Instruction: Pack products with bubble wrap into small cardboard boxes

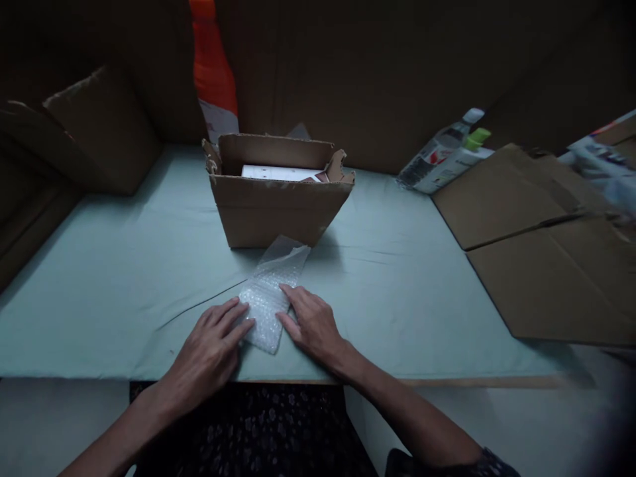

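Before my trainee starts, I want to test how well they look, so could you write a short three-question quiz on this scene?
1. What lies between the left hand and the right hand?
2. True or false: a white item shows inside the middle box.
3. Which is right beside the green-capped bottle?
A) orange bottle
B) clear bottle
C) middle box

Key:
1. Bubble wrap, with fingers of both hands at it.
2. True.
3. B.

Translucent bubble wrap (271, 291), lying flat, aslant, on pale-green cloth (397, 285)
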Available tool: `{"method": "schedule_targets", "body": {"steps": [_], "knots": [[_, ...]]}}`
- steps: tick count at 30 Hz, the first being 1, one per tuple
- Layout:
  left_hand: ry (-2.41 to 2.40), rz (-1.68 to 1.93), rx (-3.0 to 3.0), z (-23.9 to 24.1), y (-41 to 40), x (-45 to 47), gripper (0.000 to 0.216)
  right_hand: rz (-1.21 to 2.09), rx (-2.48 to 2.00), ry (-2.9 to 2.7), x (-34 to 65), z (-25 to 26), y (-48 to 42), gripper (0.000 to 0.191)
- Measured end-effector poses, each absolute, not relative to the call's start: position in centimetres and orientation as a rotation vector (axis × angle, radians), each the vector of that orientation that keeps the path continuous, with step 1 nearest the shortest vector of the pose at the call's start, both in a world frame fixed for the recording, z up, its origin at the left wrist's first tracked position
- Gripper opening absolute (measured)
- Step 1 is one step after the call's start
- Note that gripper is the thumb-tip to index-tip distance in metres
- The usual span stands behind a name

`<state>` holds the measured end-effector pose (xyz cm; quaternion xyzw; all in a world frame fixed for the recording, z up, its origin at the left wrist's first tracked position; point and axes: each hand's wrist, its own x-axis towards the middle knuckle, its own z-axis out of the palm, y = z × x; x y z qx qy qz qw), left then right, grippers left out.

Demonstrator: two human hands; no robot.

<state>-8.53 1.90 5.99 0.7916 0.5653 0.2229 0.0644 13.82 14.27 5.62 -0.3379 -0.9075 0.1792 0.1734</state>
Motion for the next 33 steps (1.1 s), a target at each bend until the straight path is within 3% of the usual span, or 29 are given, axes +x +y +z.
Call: {"method": "schedule_targets", "body": {"steps": [3, 7, 11, 15, 24, 30, 33], "knots": [[1.709, 0.668, 2.515, 5.1, 2.9, -8.7, 0.036, 0.389, -0.879, -2.520, 14.5, 6.9, 12.8, 0.044], [1.597, 0.777, 2.531, 6.1, 3.1, -8.1, 0.024, 0.509, -0.679, -2.639, 14.8, 7.9, 9.9, 0.046], [1.536, 0.813, 2.302, 7.3, 1.2, -6.8, 0.029, 0.668, -0.658, -2.658, 15.0, 6.9, 8.5, 0.018], [1.631, 0.832, 2.081, 6.6, -0.2, -6.2, 0.027, 0.848, -0.743, -2.477, 15.9, 6.2, 8.7, 0.021], [1.907, 0.790, 2.246, 6.2, -0.2, -5.8, 0.026, 0.506, -0.607, -2.622, 16.2, 6.5, 8.1, 0.024], [1.654, 0.836, 2.259, 6.5, -0.8, -5.8, 0.032, 0.847, -0.687, -2.466, 15.4, 5.9, 9.5, 0.019], [1.693, 0.922, 2.148, 5.9, 0.0, -5.9, 0.032, 0.756, -0.725, -2.419, 15.4, 6.0, 9.9, 0.021]]}}
